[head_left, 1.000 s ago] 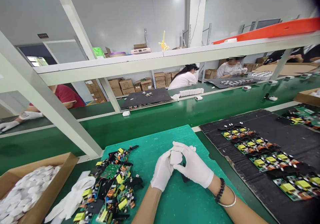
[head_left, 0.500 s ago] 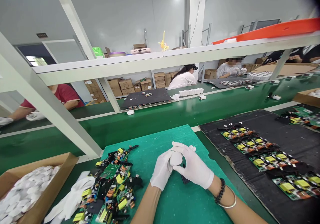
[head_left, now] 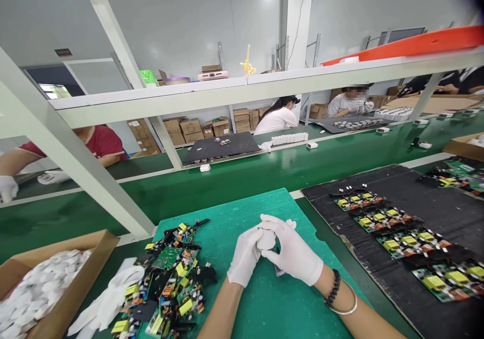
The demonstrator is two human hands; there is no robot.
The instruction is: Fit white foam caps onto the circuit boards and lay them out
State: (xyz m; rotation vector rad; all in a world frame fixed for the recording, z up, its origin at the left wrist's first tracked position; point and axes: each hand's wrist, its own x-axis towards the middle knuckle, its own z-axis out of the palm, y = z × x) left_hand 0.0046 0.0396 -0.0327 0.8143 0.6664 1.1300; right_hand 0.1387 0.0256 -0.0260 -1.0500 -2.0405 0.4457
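Both of my hands wear white gloves and meet above the green mat (head_left: pixel 260 309). Between them is a white rounded plastic piece (head_left: pixel 266 240). My left hand (head_left: pixel 245 256) grips its left side, while the fingers and thumb of my right hand (head_left: pixel 293 251) curl round the top and right. Partly hidden under my right hand lies a dark part (head_left: pixel 279 271); its kind I cannot make out. More white bits (head_left: pixel 291 224) show just behind that hand. To the left, a heap of circuit boards (head_left: pixel 170 278) with yellow components spreads over the mat.
At the left stands a cardboard box (head_left: pixel 102 251) of white plastic pieces, with a loose white glove (head_left: pixel 108 298) beside it. Rows of circuit boards (head_left: pixel 412 243) lie on a black sheet (head_left: pixel 363 243) at right. Beyond runs a green conveyor belt (head_left: pixel 242 178) under a shelf frame. Co-workers sit across.
White housings on the conveyor belt have shifted right. At far left, a co-worker's gloved hand has moved. My hands stay almost still round the white piece.
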